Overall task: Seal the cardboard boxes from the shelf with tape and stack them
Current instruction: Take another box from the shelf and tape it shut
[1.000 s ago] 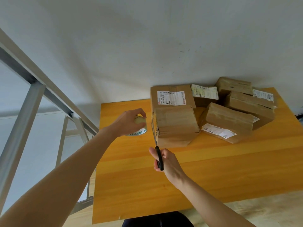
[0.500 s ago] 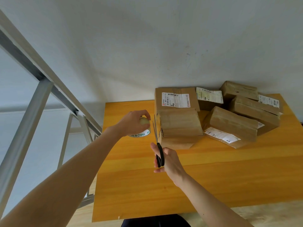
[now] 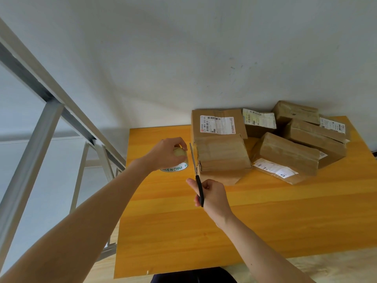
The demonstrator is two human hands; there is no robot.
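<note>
Cardboard box (image 3: 222, 154) sits on the table (image 3: 265, 221), the roll (image 3: 177, 165) gripped by my left hand (image 3: 165, 154) just beside it, so I would pull the tape taut while my right hand (image 3: 212, 193), clenched on the scissors (image 3: 196, 170), snips close to the box edge.

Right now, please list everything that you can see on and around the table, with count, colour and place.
cardboard boxes: at least six, brown, heaped at the table's far right
tape roll: one, white core with green print, left of the boxes
scissors: one, black handles, blades beside the nearest box
table: one, orange wood, centre
metal frame: one, grey, left
wall: one, pale grey, behind
left hand: grips tape roll
right hand: holds scissors
</note>
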